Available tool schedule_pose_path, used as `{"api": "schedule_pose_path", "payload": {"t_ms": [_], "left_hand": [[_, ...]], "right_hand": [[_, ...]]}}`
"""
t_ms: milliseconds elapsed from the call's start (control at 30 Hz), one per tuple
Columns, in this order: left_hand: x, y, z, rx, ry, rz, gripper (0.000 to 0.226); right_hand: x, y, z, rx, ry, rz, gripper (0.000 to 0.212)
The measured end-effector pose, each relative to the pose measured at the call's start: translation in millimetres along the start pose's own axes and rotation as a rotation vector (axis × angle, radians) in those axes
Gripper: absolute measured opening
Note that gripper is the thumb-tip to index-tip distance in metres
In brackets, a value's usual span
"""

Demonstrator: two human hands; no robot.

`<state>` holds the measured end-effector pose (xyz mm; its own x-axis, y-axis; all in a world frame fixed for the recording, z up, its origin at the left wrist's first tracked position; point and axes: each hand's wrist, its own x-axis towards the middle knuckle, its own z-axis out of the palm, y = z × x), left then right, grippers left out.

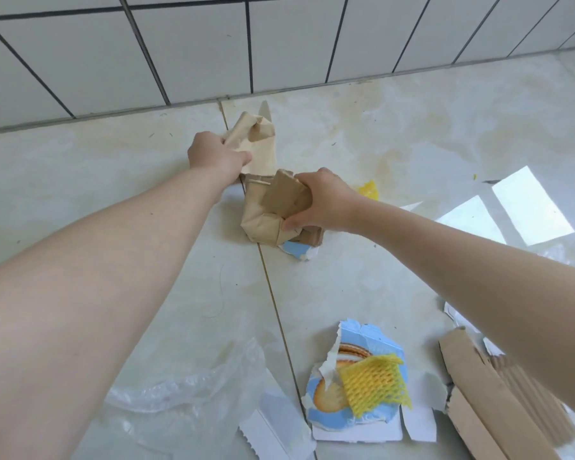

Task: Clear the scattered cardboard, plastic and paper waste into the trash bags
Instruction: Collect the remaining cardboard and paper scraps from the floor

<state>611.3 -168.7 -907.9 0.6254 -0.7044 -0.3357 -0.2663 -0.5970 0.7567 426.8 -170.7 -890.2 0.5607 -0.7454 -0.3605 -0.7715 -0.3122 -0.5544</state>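
My left hand (213,154) grips a crumpled brown paper piece (258,141) near the tiled wall. Just below it, my right hand (326,200) is closed on a crushed brown paper wad (266,217) that rests on the floor. A scrap of blue packaging (297,251) pokes out from under that wad. Closer to me lies a torn blue biscuit box (352,386) with a yellow foam net (375,383) on top. No trash bag is visible.
Clear plastic film (193,383) lies at the lower left, with white paper scraps (273,429) beside it. Torn corrugated cardboard (498,403) sits at the lower right. A small yellow scrap (368,189) lies past my right hand. The white tiled wall (279,44) bounds the floor.
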Motion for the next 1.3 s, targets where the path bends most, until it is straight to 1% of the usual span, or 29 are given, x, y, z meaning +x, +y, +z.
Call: {"api": "schedule_pose_path", "payload": {"t_ms": [100, 167, 200, 267, 367, 500, 667, 767, 867, 1033, 1100, 1133, 1167, 1233, 1267, 1300], "left_hand": [[-3, -11, -18, -0.124, 0.05, -0.048, 0.036], [-5, -19, -30, -0.189, 0.072, -0.069, 0.035], [-8, -23, -37, -0.216, 0.085, -0.079, 0.034], [-15, -30, -50, -0.252, 0.089, -0.095, 0.03], [-34, -38, -65, -0.278, 0.054, -0.084, 0.026], [-60, -46, -77, -0.308, 0.003, -0.079, 0.027], [-98, -48, -84, -0.304, -0.055, -0.065, 0.025], [-126, -50, -88, -0.303, -0.094, -0.056, 0.025], [-156, -54, -94, -0.317, -0.118, -0.053, 0.027], [-209, -68, -109, -0.354, -0.143, -0.092, 0.053], [-237, -77, -111, -0.254, -0.166, -0.049, 0.064], [-253, -82, -110, -0.174, -0.185, -0.007, 0.064], [-270, -88, -110, -0.102, -0.214, 0.041, 0.055], [-304, -104, -105, -0.01, -0.335, 0.081, 0.023], [-320, -114, -101, 0.002, -0.407, 0.066, 0.016], [-333, -124, -97, -0.001, -0.467, 0.033, 0.016]], "right_hand": [[-7, -3, -6, 0.171, 0.04, 0.058, 0.028], [-13, -1, -8, 0.31, 0.074, 0.107, 0.026], [-16, -1, -10, 0.364, 0.087, 0.127, 0.025], [-22, 0, -12, 0.442, 0.099, 0.17, 0.032], [-33, 1, -15, 0.52, 0.11, 0.219, 0.036], [-54, -5, -11, 0.452, 0.093, 0.192, 0.026], [-86, -21, 1, 0.414, 0.059, 0.152, 0.027], [-106, -31, 5, 0.346, 0.067, 0.126, 0.026], [-129, -42, 6, 0.325, 0.094, 0.086, 0.032], [-171, -39, 11, 0.331, 0.109, 0.075, 0.048], [-192, -32, 16, 0.301, 0.101, 0.107, 0.047], [-203, -28, 20, 0.283, 0.093, 0.134, 0.042], [-215, -25, 23, 0.273, 0.086, 0.166, 0.036], [-235, -17, 29, 0.272, 0.081, 0.22, 0.026], [-244, -14, 31, 0.265, 0.081, 0.23, 0.025], [-252, -10, 32, 0.252, 0.083, 0.238, 0.025]]}}
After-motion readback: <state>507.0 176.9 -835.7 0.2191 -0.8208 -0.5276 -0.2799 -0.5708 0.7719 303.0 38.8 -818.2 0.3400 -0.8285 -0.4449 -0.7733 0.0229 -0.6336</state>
